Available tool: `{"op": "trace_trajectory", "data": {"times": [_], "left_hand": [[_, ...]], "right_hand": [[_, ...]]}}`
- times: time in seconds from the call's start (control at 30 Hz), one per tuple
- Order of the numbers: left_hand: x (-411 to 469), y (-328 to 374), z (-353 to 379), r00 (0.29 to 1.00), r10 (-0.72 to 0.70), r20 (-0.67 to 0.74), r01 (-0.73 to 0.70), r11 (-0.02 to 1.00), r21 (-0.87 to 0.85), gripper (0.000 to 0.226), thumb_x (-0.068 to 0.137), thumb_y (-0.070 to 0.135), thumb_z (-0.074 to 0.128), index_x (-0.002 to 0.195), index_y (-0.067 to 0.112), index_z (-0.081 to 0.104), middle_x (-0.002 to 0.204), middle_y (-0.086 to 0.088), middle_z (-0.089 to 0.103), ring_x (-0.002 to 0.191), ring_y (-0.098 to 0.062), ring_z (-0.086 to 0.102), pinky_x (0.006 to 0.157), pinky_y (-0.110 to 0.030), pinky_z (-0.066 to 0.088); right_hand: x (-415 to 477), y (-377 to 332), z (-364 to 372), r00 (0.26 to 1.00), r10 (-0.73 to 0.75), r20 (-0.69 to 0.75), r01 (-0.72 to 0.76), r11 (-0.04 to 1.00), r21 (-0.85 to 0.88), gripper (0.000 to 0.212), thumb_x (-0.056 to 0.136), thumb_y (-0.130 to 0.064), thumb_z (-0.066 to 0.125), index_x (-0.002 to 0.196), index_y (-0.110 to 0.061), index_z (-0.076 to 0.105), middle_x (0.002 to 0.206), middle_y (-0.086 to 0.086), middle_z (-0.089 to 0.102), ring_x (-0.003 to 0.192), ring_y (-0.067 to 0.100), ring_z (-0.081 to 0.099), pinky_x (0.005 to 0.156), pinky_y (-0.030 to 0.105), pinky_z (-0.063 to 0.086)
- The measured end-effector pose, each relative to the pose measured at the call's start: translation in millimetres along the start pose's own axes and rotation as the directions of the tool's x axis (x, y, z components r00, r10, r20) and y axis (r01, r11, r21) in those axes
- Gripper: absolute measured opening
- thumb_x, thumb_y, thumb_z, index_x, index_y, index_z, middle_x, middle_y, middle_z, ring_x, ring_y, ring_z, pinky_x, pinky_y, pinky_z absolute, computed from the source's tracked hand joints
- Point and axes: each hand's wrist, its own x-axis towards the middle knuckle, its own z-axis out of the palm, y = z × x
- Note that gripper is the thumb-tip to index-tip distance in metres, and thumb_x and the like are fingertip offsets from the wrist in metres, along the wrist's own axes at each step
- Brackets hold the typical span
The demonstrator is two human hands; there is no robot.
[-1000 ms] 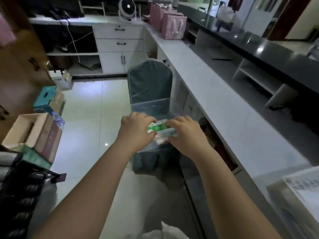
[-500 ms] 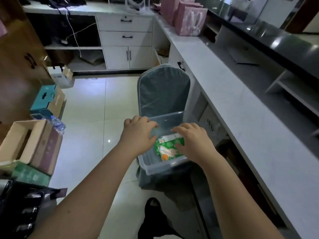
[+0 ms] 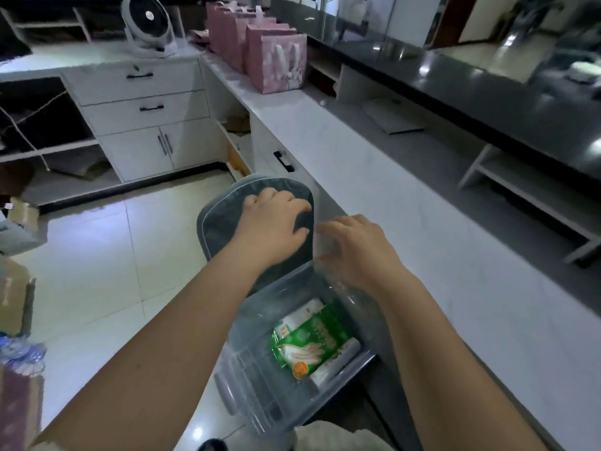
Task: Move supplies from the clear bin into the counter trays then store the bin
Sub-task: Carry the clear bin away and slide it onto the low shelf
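A clear plastic bin (image 3: 250,372) sits on the seat of a grey-covered chair (image 3: 221,229), pushed against the white counter (image 3: 422,242). A green and white packet (image 3: 312,340) lies flat in the bin, toward its right side. My left hand (image 3: 273,222) rests on the upper part of the chair back, fingers spread. My right hand (image 3: 354,252) hovers over the bin's far right corner with fingers apart and slightly blurred; I cannot tell if it touches the rim. No counter trays are in view.
Pink gift bags (image 3: 276,60) and a white fan (image 3: 149,24) stand at the counter's far end. White drawers and cabinets (image 3: 143,105) line the back wall. Cardboard boxes (image 3: 13,297) and a water bottle (image 3: 19,353) sit on the floor at left.
Both hands have left the packet, which now lies in the bin. They moved up and away: the left onto the chair back, the right over the bin's far corner.
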Motion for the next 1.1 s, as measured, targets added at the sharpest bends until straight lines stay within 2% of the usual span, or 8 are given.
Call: {"op": "trace_trajectory", "data": {"times": [0.2, 0.3, 0.37, 0.57, 0.7, 0.9, 1.03, 1.1], "left_hand": [[57.5, -17.9, 6.8, 0.952, 0.305, -0.003, -0.305, 0.951, -0.042, 0.04, 0.088, 0.041, 0.054, 0.127, 0.03, 0.053, 0.128, 0.002, 0.057, 0.12, -0.025, 0.046, 0.098, -0.046, 0.034], [60.6, -27.4, 22.3, 0.893, 0.447, 0.051, -0.443, 0.893, -0.074, 0.041, 0.088, 0.041, 0.054, 0.128, 0.031, 0.051, 0.129, 0.002, 0.056, 0.12, -0.024, 0.045, 0.098, -0.046, 0.036], [56.6, -31.8, 34.1, 0.845, 0.525, 0.099, -0.519, 0.851, -0.084, 0.043, 0.088, 0.041, 0.054, 0.13, 0.031, 0.049, 0.13, 0.002, 0.055, 0.121, -0.025, 0.043, 0.098, -0.046, 0.034], [30.8, -32.5, 69.1, 0.701, 0.695, 0.16, -0.681, 0.719, -0.138, 0.046, 0.087, 0.037, 0.054, 0.131, 0.027, 0.049, 0.129, -0.001, 0.055, 0.121, -0.029, 0.043, 0.098, -0.048, 0.032], [-2.1, -38.9, 111.3, 0.645, 0.708, 0.287, -0.696, 0.7, -0.16, 0.049, 0.086, 0.038, 0.054, 0.133, 0.027, 0.047, 0.13, -0.002, 0.053, 0.122, -0.028, 0.042, 0.097, -0.048, 0.033], [-62.5, -87.8, 190.9, 0.646, 0.583, 0.493, -0.549, 0.804, -0.231, 0.059, 0.085, 0.035, 0.059, 0.14, 0.028, 0.039, 0.137, -0.002, 0.049, 0.125, -0.028, 0.04, 0.098, -0.046, 0.035], [-84.9, -124.9, 236.6, 0.606, 0.518, 0.603, -0.48, 0.843, -0.242, 0.062, 0.084, 0.028, 0.06, 0.142, 0.025, 0.038, 0.14, -0.006, 0.045, 0.125, -0.031, 0.039, 0.097, -0.047, 0.039], [-84.3, -143.1, 257.2, 0.6, 0.474, 0.645, -0.452, 0.866, -0.216, 0.069, 0.083, 0.025, 0.062, 0.145, 0.024, 0.033, 0.146, -0.01, 0.037, 0.129, -0.034, 0.034, 0.099, -0.05, 0.039]], "right_hand": [[14.1, -6.5, 4.2, 0.955, 0.29, -0.058, -0.293, 0.954, -0.059, 0.049, 0.081, -0.025, 0.066, 0.127, -0.028, 0.053, 0.121, -0.003, 0.058, 0.11, 0.026, 0.047, 0.089, 0.038, 0.041], [3.7, -25.0, 14.6, 0.884, 0.452, -0.125, -0.457, 0.889, -0.017, 0.041, 0.083, -0.027, 0.062, 0.124, -0.026, 0.057, 0.119, -0.001, 0.06, 0.11, 0.027, 0.047, 0.089, 0.042, 0.042], [-8.4, -41.1, 26.6, 0.832, 0.543, -0.112, -0.55, 0.835, -0.036, 0.041, 0.084, -0.033, 0.061, 0.125, -0.024, 0.057, 0.121, 0.0, 0.059, 0.112, 0.028, 0.047, 0.091, 0.044, 0.041], [-61.3, -77.7, 72.1, 0.697, 0.711, -0.095, -0.715, 0.699, -0.014, 0.047, 0.081, -0.03, 0.069, 0.125, -0.019, 0.057, 0.123, 0.004, 0.059, 0.112, 0.029, 0.049, 0.09, 0.045, 0.043], [-93.7, -97.4, 117.5, 0.609, 0.792, -0.047, -0.791, 0.61, 0.04, 0.046, 0.082, -0.027, 0.068, 0.126, -0.02, 0.056, 0.124, 0.003, 0.057, 0.114, 0.028, 0.047, 0.091, 0.042, 0.041], [-142.2, -134.5, 212.6, 0.507, 0.857, 0.089, -0.846, 0.475, 0.241, 0.049, 0.081, -0.018, 0.069, 0.129, -0.017, 0.056, 0.127, 0.006, 0.055, 0.119, 0.03, 0.044, 0.096, 0.041, 0.039], [-168.1, -150.1, 267.4, 0.399, 0.887, 0.233, -0.895, 0.323, 0.307, 0.063, 0.08, -0.017, 0.069, 0.138, -0.019, 0.046, 0.134, 0.006, 0.048, 0.123, 0.03, 0.039, 0.1, 0.043, 0.038], [-172.8, -154.2, 293.1, 0.325, 0.899, 0.295, -0.912, 0.216, 0.348, 0.069, 0.081, -0.017, 0.069, 0.143, -0.022, 0.038, 0.142, 0.007, 0.041, 0.128, 0.03, 0.035, 0.104, 0.043, 0.036]]}}
